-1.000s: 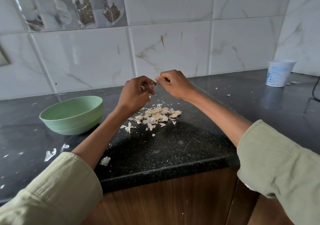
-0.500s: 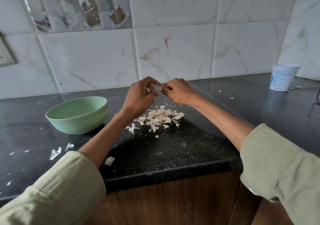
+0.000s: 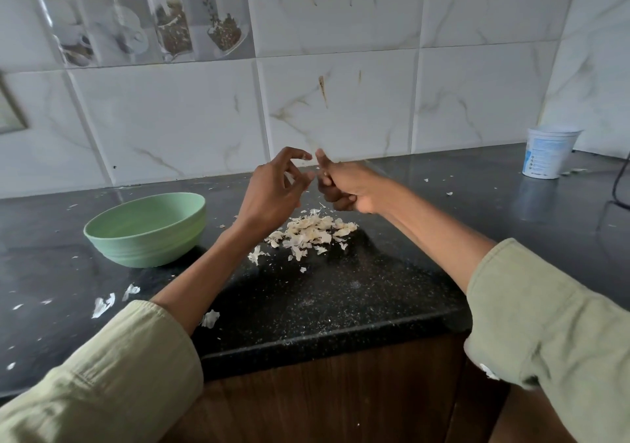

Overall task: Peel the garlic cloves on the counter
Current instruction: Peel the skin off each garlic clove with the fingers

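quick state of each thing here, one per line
green bowl: upright on the counter, inside hidden
garlic skins: loose pile below the hands
white tub: upright by the wall
left hand: raised, fingers curled, contents unclear
right hand: raised, fingers curled, contents unclear

One head-worn view looks forward-down, seemingly close, across the counter (image 3: 341, 299).
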